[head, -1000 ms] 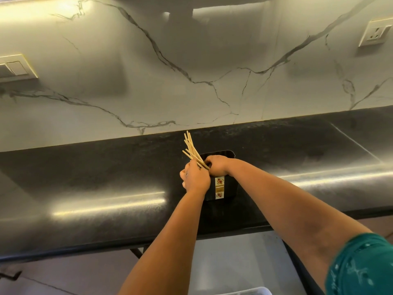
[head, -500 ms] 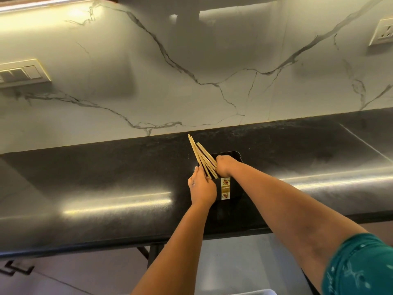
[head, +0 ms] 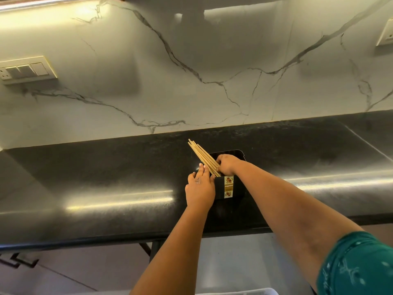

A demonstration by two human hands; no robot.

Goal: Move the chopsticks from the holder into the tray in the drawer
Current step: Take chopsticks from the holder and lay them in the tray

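A bundle of pale wooden chopsticks [head: 203,156] is leaning out of the black holder [head: 231,186], its upper ends fanning up and to the left over the dark countertop [head: 106,167] while its lower ends are still sitting inside the holder's open top. The right hand [head: 227,165] is reaching over the holder's mouth with its fingers curled round the bundle near the rim, gripping the sticks from the right. The left hand [head: 200,186] is lying against the holder's left side with its fingers stretched out straight and pointing away from the person, fingertips touching the bundle from the left, so it is bracing rather than clasping. The holder is standing upright on the countertop, near the front edge, and is showing a narrow label [head: 228,186] with a flower pattern on the side facing the camera. Behind the counter a white marble backsplash [head: 191,71] with grey veins is rising, carrying a switch plate [head: 27,70] at the left and a socket [head: 386,33] at the far right. A teal sleeve [head: 359,267] is covering the right upper arm at the lower right.
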